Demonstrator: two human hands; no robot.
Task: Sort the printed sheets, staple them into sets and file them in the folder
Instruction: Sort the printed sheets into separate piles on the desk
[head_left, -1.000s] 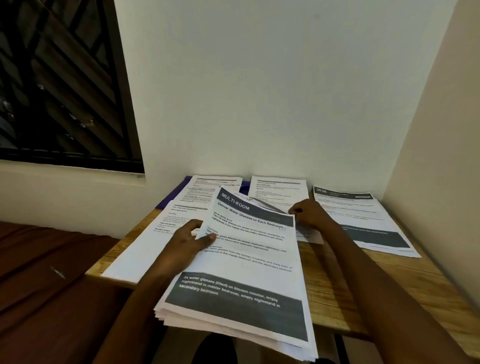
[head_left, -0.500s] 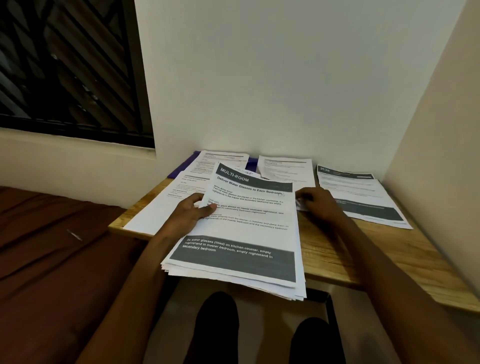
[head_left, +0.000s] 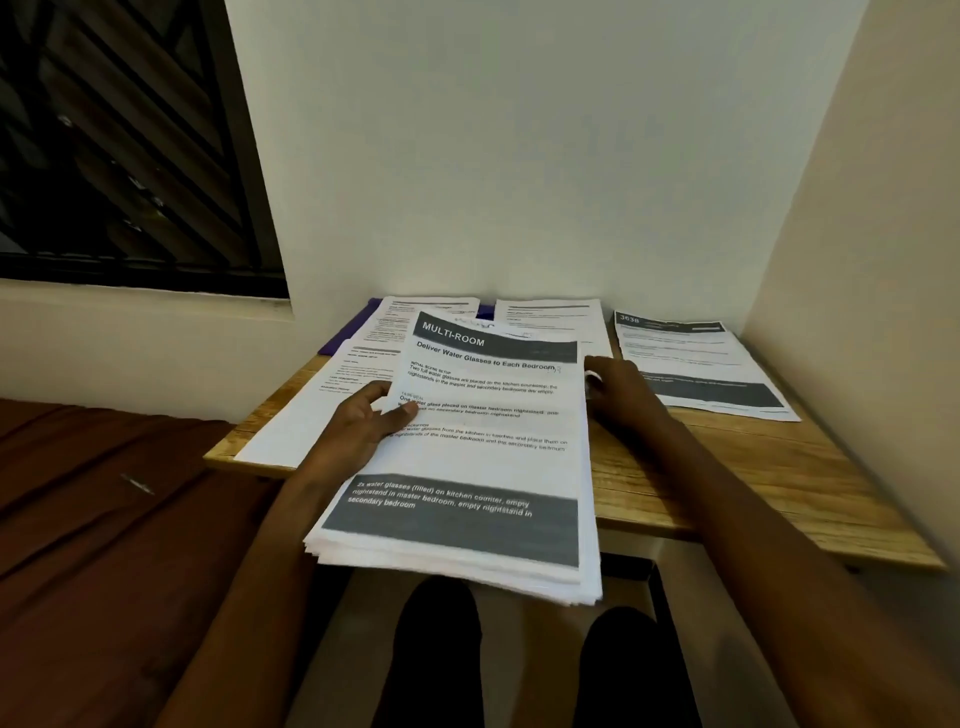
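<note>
My left hand (head_left: 358, 421) grips a thick stack of printed sheets (head_left: 467, 467) by its left edge, thumb on the top page headed "MULTI-ROOM". The stack juts out past the table's front edge. At the stack's upper right edge my right hand (head_left: 618, 389) has its fingers curled round the sheets there; its fingertips are hidden. Sorted sheets lie on the wooden table (head_left: 727, 478): a pile at the left (head_left: 317, 415), one at the back left (head_left: 410, 317), one at the back middle (head_left: 550, 317) and a dark-banded sheet at the right (head_left: 696, 364). A purple folder (head_left: 348, 332) peeks out under the back-left sheets.
White walls close the table in at the back and right. A dark barred window (head_left: 119, 145) is at the upper left. A brown cover (head_left: 104, 545) with a small metal pin (head_left: 137, 484) lies left of the table. My dark-clad legs (head_left: 436, 649) show below the stack.
The view has tilted down and closer. The page my right hand had lifted at the stack's top right has come down flat, and that hand has moved in against the stack's edge.
</note>
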